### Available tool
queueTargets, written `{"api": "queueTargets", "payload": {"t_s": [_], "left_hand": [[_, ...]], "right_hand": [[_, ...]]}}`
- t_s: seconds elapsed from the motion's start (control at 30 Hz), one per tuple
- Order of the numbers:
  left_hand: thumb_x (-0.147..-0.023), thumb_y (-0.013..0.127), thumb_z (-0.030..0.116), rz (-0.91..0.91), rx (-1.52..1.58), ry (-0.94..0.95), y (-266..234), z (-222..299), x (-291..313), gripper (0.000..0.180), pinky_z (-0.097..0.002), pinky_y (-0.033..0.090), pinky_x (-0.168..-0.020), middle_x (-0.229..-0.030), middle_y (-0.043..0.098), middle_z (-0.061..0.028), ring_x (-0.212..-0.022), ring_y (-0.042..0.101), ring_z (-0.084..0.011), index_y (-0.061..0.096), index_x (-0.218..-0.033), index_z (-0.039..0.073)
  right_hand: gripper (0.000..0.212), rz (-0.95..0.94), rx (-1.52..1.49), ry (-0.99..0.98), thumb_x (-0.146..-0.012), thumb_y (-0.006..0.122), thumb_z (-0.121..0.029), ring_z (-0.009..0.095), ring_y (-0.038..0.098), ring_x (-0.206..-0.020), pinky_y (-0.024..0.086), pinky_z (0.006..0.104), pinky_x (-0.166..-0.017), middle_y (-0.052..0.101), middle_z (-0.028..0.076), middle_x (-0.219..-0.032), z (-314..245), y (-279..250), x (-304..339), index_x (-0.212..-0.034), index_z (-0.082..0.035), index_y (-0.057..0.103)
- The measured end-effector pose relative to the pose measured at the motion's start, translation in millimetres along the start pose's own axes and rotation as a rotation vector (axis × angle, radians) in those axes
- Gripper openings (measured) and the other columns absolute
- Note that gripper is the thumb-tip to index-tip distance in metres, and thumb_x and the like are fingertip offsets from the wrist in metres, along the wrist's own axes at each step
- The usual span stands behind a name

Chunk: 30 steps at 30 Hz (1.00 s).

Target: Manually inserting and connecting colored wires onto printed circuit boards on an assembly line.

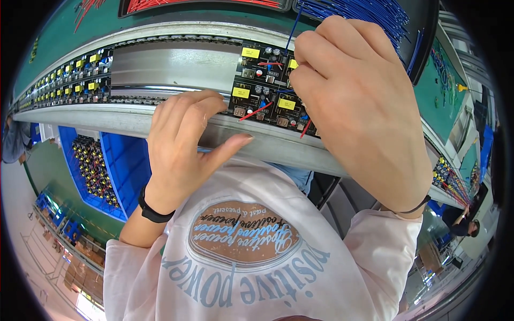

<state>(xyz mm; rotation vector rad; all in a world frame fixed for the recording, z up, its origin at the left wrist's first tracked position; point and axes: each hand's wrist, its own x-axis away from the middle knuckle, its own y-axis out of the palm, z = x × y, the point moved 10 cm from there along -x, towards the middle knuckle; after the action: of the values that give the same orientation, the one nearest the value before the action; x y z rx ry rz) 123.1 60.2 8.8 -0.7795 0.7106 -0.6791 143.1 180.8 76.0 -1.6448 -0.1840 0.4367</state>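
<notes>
A black circuit board panel (266,78) with yellow blocks, small round parts and short red wires lies on the conveyor rail in front of me. My right hand (364,107) covers its right part, fingers closed in a pinch. A thin blue wire (293,31) stands up beside the fingertips and appears held there; the exact grip is hidden. My left hand (184,136) rests at the near rail, fingertips by the panel's left edge. Its thumb is spread from the fingers, and it holds nothing. A red wire (256,111) lies slanted across the panel's near part.
Beyond the rail, a black tray of blue wires (369,13) stands at the right and red wires (203,4) lie in another tray. More boards (69,77) sit on the conveyor at left. A blue bin (126,171) with boards stands below left. Other people are at the edges.
</notes>
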Motion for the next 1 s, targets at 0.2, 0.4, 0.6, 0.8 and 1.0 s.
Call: {"api": "queueTargets", "payload": {"t_s": [0.2, 0.4, 0.6, 0.8, 1.0], "left_hand": [[-0.071, 0.091, 0.032, -0.002, 0.014, -0.003, 2.0, 0.0, 0.6, 0.052, -0.0398, 0.048, -0.078, -0.104, 0.071, -0.0080, -0.091, 0.065, -0.0298, 0.064, -0.107, 0.006], [-0.071, 0.090, 0.032, 0.005, 0.024, 0.005, 2.8, 1.7, -0.5, 0.051, -0.0396, 0.048, -0.078, -0.103, 0.071, -0.0077, -0.091, 0.065, -0.0297, 0.064, -0.107, 0.006], [-0.072, 0.090, 0.032, 0.003, 0.030, 0.009, 4.3, 2.8, -2.2, 0.050, -0.0395, 0.049, -0.079, -0.102, 0.071, -0.0066, -0.089, 0.065, -0.0295, 0.064, -0.106, 0.006], [-0.073, 0.089, 0.033, 0.011, 0.036, 0.021, 7.3, 1.4, -2.7, 0.049, -0.0396, 0.049, -0.078, -0.101, 0.070, -0.0060, -0.089, 0.064, -0.0294, 0.064, -0.105, 0.006], [-0.073, 0.088, 0.034, 0.002, 0.024, 0.015, 8.1, 2.6, -1.5, 0.047, -0.0394, 0.048, -0.078, -0.101, 0.070, -0.0058, -0.089, 0.065, -0.0296, 0.065, -0.104, 0.007]], "right_hand": [[0.011, -0.080, 0.076, 0.032, -0.073, 0.065, -0.012, 0.024, 0.059, -0.097, 0.048, 0.0367, -0.091, 0.061, 0.006, -0.094, -0.5, 4.5, 0.3, -0.078, -0.002, 0.065], [0.011, -0.032, -0.016, 0.055, -0.072, 0.066, -0.011, 0.023, 0.059, -0.097, 0.049, 0.0366, -0.091, 0.061, 0.005, -0.093, 5.1, 8.4, 2.0, -0.079, -0.002, 0.066], [0.015, -0.057, 0.097, 0.030, -0.068, 0.066, -0.011, 0.024, 0.060, -0.097, 0.049, 0.0372, -0.091, 0.060, 0.006, -0.093, -4.4, 1.7, 0.9, -0.079, -0.002, 0.066], [0.017, -0.228, -0.032, 0.233, -0.066, 0.066, -0.013, 0.024, 0.060, -0.097, 0.049, 0.0375, -0.092, 0.060, 0.006, -0.094, 4.5, 15.1, -4.1, -0.079, -0.002, 0.066], [0.017, -0.087, 0.080, 0.046, -0.067, 0.068, -0.013, 0.024, 0.060, -0.096, 0.049, 0.0379, -0.090, 0.061, 0.006, -0.094, -6.1, 5.4, 4.1, -0.081, -0.003, 0.066]]}}
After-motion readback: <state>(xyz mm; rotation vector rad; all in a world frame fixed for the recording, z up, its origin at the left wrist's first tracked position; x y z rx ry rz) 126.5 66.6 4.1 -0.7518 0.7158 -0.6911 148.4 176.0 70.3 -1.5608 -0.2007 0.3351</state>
